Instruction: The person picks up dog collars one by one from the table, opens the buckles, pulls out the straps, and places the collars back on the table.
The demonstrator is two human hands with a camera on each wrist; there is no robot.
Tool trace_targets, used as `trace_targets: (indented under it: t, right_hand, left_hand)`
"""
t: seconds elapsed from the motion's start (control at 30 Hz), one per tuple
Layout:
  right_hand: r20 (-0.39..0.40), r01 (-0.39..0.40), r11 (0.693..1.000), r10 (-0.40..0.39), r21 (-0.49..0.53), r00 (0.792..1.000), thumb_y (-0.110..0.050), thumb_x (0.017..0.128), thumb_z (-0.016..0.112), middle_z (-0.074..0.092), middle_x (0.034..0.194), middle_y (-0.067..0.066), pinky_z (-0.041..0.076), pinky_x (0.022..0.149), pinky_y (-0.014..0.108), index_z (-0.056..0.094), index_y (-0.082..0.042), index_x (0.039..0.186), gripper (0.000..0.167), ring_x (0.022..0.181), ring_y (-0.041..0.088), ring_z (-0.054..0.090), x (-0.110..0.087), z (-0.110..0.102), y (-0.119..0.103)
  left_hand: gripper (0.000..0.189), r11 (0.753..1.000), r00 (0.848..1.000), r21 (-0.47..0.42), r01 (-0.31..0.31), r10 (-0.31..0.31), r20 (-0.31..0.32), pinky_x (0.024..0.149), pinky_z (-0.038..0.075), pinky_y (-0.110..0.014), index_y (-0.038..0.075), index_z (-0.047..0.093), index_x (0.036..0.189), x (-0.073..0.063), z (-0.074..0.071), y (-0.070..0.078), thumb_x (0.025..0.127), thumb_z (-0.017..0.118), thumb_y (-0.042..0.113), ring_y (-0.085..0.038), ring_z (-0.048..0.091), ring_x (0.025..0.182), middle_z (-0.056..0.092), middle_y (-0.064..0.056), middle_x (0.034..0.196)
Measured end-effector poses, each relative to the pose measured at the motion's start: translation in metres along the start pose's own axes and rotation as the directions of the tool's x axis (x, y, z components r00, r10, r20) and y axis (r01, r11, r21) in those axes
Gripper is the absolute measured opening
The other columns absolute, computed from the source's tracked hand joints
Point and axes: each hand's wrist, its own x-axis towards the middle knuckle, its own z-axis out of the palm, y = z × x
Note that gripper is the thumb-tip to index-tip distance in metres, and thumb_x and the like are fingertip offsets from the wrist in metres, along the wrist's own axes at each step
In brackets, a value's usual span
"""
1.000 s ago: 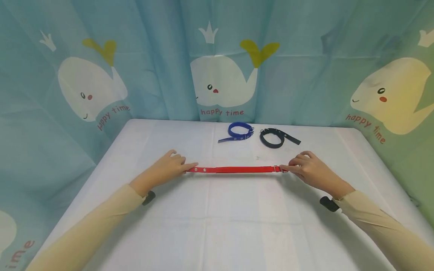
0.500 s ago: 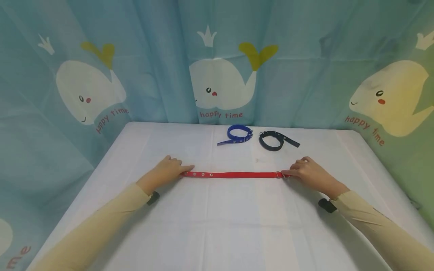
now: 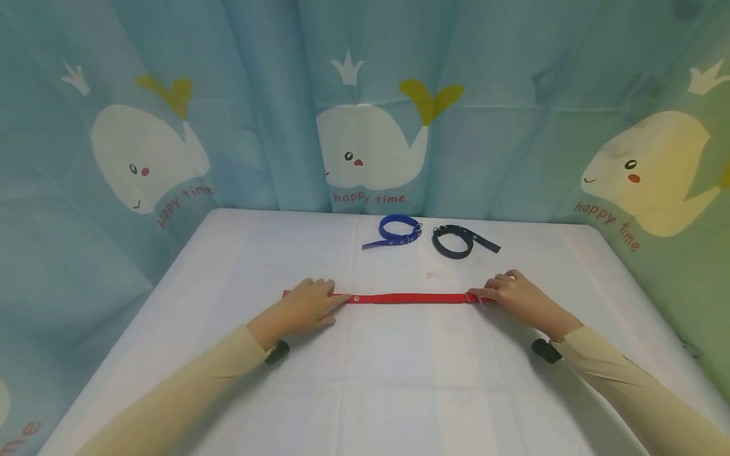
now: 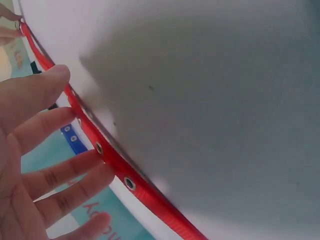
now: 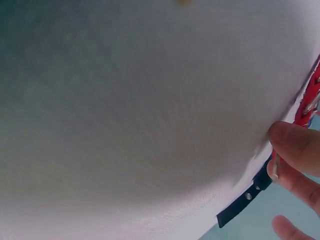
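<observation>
A red pet collar (image 3: 422, 298) lies stretched out straight from left to right across the white table. My left hand (image 3: 310, 307) is over its eyelet end. In the left wrist view its fingers (image 4: 70, 172) are spread and fairly straight, fingertips at the collar's edge among the metal eyelets (image 4: 129, 183), thumb apart from them. At the buckle end my right hand (image 3: 516, 301) pinches the strap between thumb (image 5: 295, 145) and forefinger, beside the metal ring and buckle. Part of that buckle is hidden by the fingers.
Behind the red collar lie a coiled blue collar (image 3: 399, 229) and a coiled black collar (image 3: 453, 242), tails pointing outward. A curtain (image 3: 274, 126) with printed whales hangs around the white table (image 3: 393, 380) at the back and sides.
The red collar has come down to lie flat. My left hand let go of its tip and slid right along the strap; my right hand stayed at the buckle end.
</observation>
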Motion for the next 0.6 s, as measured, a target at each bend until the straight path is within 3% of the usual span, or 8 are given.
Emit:
trace_targets:
  t: [0.17, 0.33, 0.47, 0.6]
  right_hand:
    - [0.029, -0.004, 1.0, 0.004, -0.02, 1.0, -0.004, 0.069, 0.079, 0.069, 0.093, 0.005, 0.049, 0.082, 0.047, 0.068, -0.019, 0.114, 0.05, 0.088, 0.025, 0.064, 0.002, -0.003, -0.003]
    - [-0.02, 0.06, 0.998, -0.06, -0.018, 0.998, -0.003, 0.069, 0.079, 0.065, 0.099, 0.007, 0.049, 0.08, 0.045, 0.066, -0.022, 0.117, 0.053, 0.088, 0.025, 0.062, 0.006, -0.003, -0.011]
    - [-0.06, 0.119, 0.992, -0.121, -0.041, 0.991, -0.005, 0.07, 0.079, 0.064, 0.095, 0.006, 0.05, 0.075, 0.043, 0.069, -0.021, 0.113, 0.048, 0.084, 0.023, 0.062, 0.01, -0.003, -0.018]
    - [-0.027, 0.108, 0.993, -0.11, -0.05, 0.994, -0.008, 0.073, 0.077, 0.064, 0.092, 0.005, 0.05, 0.077, 0.044, 0.07, -0.021, 0.11, 0.04, 0.082, 0.023, 0.061, 0.017, -0.008, -0.02]
  left_hand:
    - [0.059, 1.0, 1.0, 0.01, 0.007, -0.007, -0.005, 0.093, 0.046, -0.036, 0.029, 0.046, 0.138, 0.0, 0.004, 0.0, 0.084, 0.066, 0.043, -0.016, 0.055, 0.098, 0.058, -0.003, 0.11]
    - [0.059, 1.0, 1.0, 0.012, -0.02, 0.02, -0.01, 0.091, 0.046, -0.037, 0.028, 0.047, 0.138, 0.0, 0.006, -0.001, 0.084, 0.066, 0.043, -0.017, 0.054, 0.096, 0.058, -0.004, 0.108]
    - [0.059, 0.999, 0.999, 0.014, -0.032, 0.032, -0.005, 0.096, 0.045, -0.04, 0.027, 0.047, 0.139, -0.001, 0.005, -0.001, 0.084, 0.066, 0.041, -0.019, 0.056, 0.1, 0.059, -0.005, 0.112]
    - [0.059, 1.0, 0.999, 0.0, -0.028, 0.028, 0.026, 0.097, 0.044, -0.041, 0.028, 0.046, 0.139, 0.002, 0.001, -0.003, 0.085, 0.066, 0.041, -0.02, 0.055, 0.103, 0.059, -0.006, 0.114]
